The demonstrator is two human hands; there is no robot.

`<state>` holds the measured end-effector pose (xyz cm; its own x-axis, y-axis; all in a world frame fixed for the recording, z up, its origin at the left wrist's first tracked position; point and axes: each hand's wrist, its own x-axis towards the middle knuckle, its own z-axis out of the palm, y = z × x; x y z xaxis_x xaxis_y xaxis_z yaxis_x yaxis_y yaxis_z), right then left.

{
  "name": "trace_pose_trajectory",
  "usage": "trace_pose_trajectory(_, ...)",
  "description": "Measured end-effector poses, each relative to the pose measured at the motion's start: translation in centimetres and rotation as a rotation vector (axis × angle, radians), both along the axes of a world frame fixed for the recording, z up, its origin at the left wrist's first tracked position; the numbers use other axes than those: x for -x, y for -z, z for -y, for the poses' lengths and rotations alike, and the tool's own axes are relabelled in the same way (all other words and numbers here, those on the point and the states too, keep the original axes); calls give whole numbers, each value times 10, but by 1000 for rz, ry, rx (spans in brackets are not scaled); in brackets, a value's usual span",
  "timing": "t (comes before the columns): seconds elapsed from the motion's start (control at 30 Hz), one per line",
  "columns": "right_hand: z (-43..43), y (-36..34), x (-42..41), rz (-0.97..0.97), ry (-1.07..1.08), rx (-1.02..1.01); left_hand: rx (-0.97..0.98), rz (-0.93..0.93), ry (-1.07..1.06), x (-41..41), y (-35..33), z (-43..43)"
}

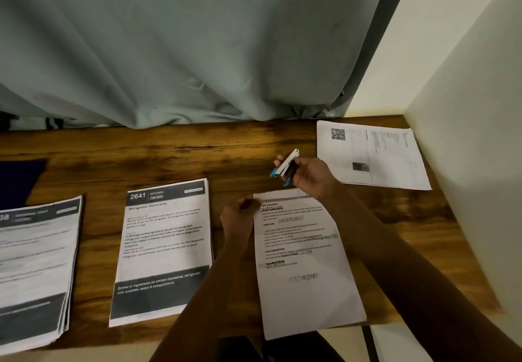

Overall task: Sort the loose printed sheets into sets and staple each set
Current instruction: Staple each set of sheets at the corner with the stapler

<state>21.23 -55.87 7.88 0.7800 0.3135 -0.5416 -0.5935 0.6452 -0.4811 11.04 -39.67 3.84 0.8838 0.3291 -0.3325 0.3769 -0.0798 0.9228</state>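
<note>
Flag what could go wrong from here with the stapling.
1. The left hand holds the front set at its top left corner, likely where the staple goes. Its fingers could get pinched when the stapler in the right hand comes in.
2. The set's near end overhangs the table edge, so sheets may slip out of line before stapling.

a grey curtain (197,36) is hanging behind the brown desk (169,152). a white wall (466,135) is standing on the right. a dark blue thing (17,180) is lying on the left.
</note>
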Motion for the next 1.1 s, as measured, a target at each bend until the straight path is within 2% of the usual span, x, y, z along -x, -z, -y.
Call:
trace_pose_trajectory(0.1, -6, -3, -1, -93, 49, 70, 0, -11, -2, 0, 2, -1)
trace_pose_trajectory(0.2, -9, -6, 1, -114, -5, 193, 8, -20, -13, -1, 5, -1)
trace_pose_trajectory(0.43, -4, -11, -2, -126, -76, 327, -4, -39, -27, -1, 2, 2)
trace_pose_trajectory(0.5, -4, -15, 2, -41, -48, 326, -13, -34, -30, 0, 1, 3)
trace_pose_trajectory(0.63, -1, -20, 9, 274, 33, 219, -5, -39, -38, 0, -1, 3)
trace_pose_trajectory(0.73, 5, -16, 9, 364, 50, 212, -6, -26, -31, 1, -3, 4)
trace_pose_trajectory(0.83, 7, -11, 14, 409, -51, 156, -32, -13, -27, 1, -4, 5)
trace_pose_trajectory(0.97, 4, -6, 23, 466, -194, 272, -74, -11, -14, 1, -4, 8)
trace_pose_trajectory(1.1, 0, -1, 27, 568, -249, 479, -96, 23, 27, 2, -7, 10)
